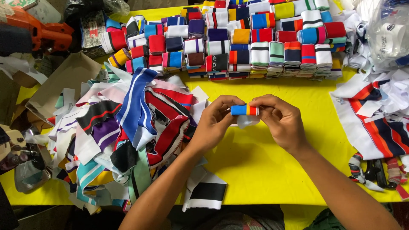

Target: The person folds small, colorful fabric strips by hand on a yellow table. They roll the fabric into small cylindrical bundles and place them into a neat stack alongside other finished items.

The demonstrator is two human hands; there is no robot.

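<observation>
Rolling striped band [244, 110] tight | both hands' fingers [260, 103] pinch its ends | keep edges flush | right of scrap pile [128, 127]

Open yellow table [272, 170] — between scrap heap [128, 136] and stacked rolls [238, 42].

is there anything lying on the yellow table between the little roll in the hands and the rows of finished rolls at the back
Nothing visible does. The blue, yellow and red roll sits pinched between both hands, and the strip of yellow table up to the stacked rolls is bare.
</observation>
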